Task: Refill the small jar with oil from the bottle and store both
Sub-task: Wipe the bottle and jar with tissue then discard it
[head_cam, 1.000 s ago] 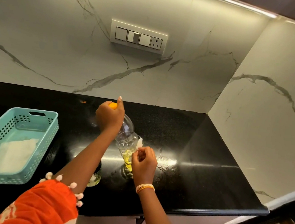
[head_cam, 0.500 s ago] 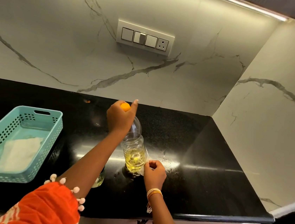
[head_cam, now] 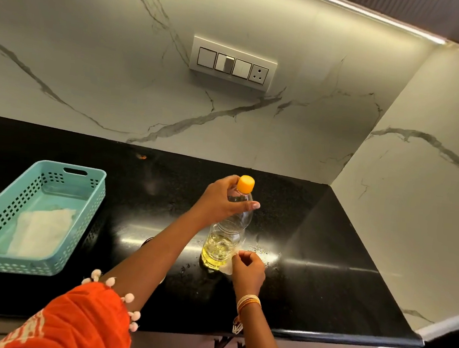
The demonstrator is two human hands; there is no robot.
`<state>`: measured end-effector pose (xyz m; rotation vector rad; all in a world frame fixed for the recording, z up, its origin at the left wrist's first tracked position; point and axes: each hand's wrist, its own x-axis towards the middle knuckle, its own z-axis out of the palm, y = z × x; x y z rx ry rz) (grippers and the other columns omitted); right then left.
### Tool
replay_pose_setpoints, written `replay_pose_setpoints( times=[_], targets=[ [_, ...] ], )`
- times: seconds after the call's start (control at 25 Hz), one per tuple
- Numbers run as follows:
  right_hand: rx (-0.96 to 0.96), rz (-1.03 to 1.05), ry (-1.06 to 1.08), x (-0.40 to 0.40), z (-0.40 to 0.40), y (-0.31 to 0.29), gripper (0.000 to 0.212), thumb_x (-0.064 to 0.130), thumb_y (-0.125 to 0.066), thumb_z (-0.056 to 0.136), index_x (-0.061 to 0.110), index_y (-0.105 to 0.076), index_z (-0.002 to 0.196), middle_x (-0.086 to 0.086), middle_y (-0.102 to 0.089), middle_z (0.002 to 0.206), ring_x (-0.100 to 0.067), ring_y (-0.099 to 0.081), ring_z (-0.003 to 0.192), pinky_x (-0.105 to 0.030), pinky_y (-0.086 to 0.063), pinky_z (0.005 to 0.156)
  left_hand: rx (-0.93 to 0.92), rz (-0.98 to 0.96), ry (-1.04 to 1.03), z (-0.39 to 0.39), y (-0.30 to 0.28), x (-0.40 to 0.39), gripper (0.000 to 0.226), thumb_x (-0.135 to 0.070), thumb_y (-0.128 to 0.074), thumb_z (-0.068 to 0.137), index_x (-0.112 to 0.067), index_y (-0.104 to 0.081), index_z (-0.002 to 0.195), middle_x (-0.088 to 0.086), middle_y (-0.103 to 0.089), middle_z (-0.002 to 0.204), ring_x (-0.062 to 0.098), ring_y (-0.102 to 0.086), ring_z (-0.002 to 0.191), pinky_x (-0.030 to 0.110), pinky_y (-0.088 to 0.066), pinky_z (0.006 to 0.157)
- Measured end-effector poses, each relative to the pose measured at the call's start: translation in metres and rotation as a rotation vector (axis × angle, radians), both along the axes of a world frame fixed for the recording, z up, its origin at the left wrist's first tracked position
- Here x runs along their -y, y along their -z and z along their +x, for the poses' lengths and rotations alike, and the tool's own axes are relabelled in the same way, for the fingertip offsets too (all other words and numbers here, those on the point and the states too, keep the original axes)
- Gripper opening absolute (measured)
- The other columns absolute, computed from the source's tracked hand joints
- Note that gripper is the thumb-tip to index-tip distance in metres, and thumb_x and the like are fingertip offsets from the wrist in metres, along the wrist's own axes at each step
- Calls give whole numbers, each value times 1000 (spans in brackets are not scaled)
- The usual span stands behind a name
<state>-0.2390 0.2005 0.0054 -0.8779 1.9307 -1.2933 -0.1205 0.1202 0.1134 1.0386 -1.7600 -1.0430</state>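
Observation:
A clear plastic oil bottle with an orange cap stands upright on the black counter, yellow oil filling its lower part. My left hand is wrapped around its neck just under the cap. My right hand sits at the bottle's base, fingers pinched on a small white tissue pressed against the bottom. The small jar is almost wholly hidden behind my left forearm; only a sliver of rim shows.
A teal perforated basket with a white cloth inside sits on the counter's left. Marble walls close the back and right side. A switch panel hangs on the back wall. The counter's front edge runs just below my wrists.
The bottle went from tilted to standing upright on the counter. My left hand slid off the cap down to the neck. My right hand dropped to the bottle's base.

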Motion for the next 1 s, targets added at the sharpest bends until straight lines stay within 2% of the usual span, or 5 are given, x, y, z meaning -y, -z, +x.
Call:
replay_pose_setpoints(
  times=[0.16, 0.32, 0.48, 0.68, 1.0],
  targets=[
    [145, -37, 30, -8, 14, -1, 5, 6, -68, 80, 8, -67, 76, -4, -67, 74, -13, -59, 68, -26, -48, 68, 59, 61, 19, 24, 7, -16, 73, -43, -81, 68, -25, -49, 131, 4, -58, 132, 20, -51, 127, 38, -44, 102],
    [206, -55, -45, -15, 39, 4, 8, 3, -68, 77, 8, -66, 71, -6, -67, 71, -15, -60, 66, -28, -50, 66, 152, 127, -112, 67, 33, -35, 85, -56, -77, 64, -29, -46, 138, 2, -53, 140, 19, -46, 132, 38, -41, 104],
    [202, -42, -152, -20, 62, 13, 10, 1, -68, 76, 9, -66, 72, -6, -68, 73, -17, -62, 69, -37, -55, 74, 354, 258, -147, 113, 70, -54, 87, -43, -85, 65, -32, -42, 140, 1, -44, 145, 18, -40, 136, 34, -38, 105],
    [160, -35, -210, -22, 80, 17, 17, 3, -68, 78, 17, -64, 69, -3, -67, 74, -17, -63, 73, -33, -54, 74, 324, 347, -151, 138, 105, -72, 90, -25, -91, 59, -26, -44, 136, -1, -55, 128, 17, -54, 120, 30, -45, 101],
    [120, -43, -266, -19, 88, 15, 12, 5, -68, 80, 15, -65, 75, -4, -67, 77, -20, -64, 78, -36, -56, 78, -12, 412, -268, 128, 130, -82, 46, -19, -90, 62, -19, -66, 101, -3, -72, 96, 9, -67, 90, 21, -53, 79]
  ],
)
